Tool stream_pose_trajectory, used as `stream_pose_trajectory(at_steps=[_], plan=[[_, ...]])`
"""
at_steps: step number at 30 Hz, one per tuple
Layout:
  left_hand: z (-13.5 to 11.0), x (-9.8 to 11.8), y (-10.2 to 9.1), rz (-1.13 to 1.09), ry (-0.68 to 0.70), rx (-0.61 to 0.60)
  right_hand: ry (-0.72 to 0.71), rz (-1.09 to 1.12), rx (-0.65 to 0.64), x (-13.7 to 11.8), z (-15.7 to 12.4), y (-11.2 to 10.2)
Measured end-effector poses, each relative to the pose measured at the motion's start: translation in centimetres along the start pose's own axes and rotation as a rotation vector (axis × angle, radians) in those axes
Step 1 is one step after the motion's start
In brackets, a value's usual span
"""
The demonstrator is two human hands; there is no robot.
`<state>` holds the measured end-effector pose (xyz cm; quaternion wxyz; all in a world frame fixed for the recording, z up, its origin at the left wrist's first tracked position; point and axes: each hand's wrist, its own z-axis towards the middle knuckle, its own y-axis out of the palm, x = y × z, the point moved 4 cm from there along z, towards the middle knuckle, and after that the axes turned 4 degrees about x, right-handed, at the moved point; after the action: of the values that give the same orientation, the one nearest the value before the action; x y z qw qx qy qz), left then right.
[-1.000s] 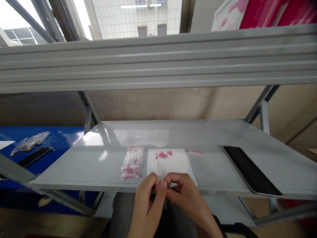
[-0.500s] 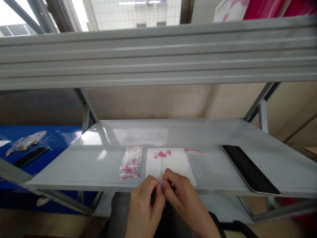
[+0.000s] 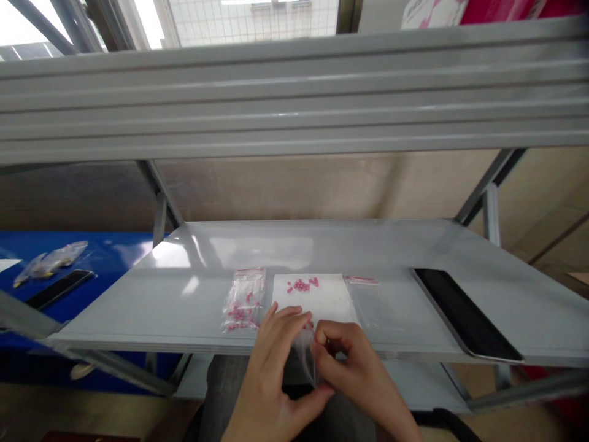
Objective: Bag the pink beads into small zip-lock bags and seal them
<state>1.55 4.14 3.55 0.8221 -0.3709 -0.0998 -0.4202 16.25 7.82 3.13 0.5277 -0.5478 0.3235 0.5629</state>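
A small clear zip bag [image 3: 304,355] with a red-pink strip at its mouth hangs over the front edge of the shelf. My right hand [image 3: 347,353] pinches its edge between thumb and fingers. My left hand [image 3: 276,362] is spread around the bag's other side, fingers stretched upward and thumb near its lower end. Whether the left fingertips touch the bag is unclear. Just beyond, a white paper sheet [image 3: 329,294] carries several small pink beads [image 3: 301,285]. To the left lies a zip bag holding smaller bags of pink beads [image 3: 243,304].
A flat clear zip bag [image 3: 375,304] lies right of the paper, and a black tablet [image 3: 464,313] farther right. A grey beam [image 3: 294,98] crosses above the shelf. On the blue surface [image 3: 115,245] at left are a phone [image 3: 59,290] and a plastic bag [image 3: 57,258].
My left hand has gone from a pinch to spread fingers and sits around the bag. My right hand has shifted slightly right and down, still pinching. More of the bag now shows.
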Motion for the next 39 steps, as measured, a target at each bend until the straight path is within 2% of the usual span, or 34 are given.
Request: stream_pose_trajectory(at_steps=[3, 8, 11, 13, 15, 18, 23, 29, 39], plan=[[-0.2, -0.3, 0.2, 0.019, -0.002, 0.027, 0.047, -0.02, 0.024, 0.4, 0.1, -0.3], [-0.1, -0.6, 0.5, 0.036, -0.025, -0.006, 0.074, 0.018, 0.029, 0.8, 0.4, -0.3], [0.0, -0.8, 0.3, 0.031, -0.031, 0.049, 0.063, 0.036, 0.033, 0.9, 0.8, -0.6], [0.1, -1.2, 0.4, 0.019, -0.064, 0.09, 0.055, 0.048, 0.093, 1.0, 1.1, -1.3], [0.1, -1.8, 0.6, -0.005, -0.118, 0.135, 0.043, 0.028, 0.214, 1.5, 1.4, -2.2], [0.0, -2.3, 1.1, -0.048, -0.189, 0.239, -0.009, -0.117, 0.372, 2.6, 2.1, -3.0], [-0.5, -2.4, 2.4, -0.094, -0.269, 0.386, -0.19, -0.534, 0.496, 4.0, 4.4, -2.1], [-0.9, -2.8, 3.0, -0.082, -0.235, 0.377, -0.229, -0.676, 0.501, 4.3, 6.8, -1.0], [-0.8, -2.4, 3.1, -0.085, -0.231, 0.402, -0.198, -0.751, 0.478, 4.8, 7.2, -0.7]])
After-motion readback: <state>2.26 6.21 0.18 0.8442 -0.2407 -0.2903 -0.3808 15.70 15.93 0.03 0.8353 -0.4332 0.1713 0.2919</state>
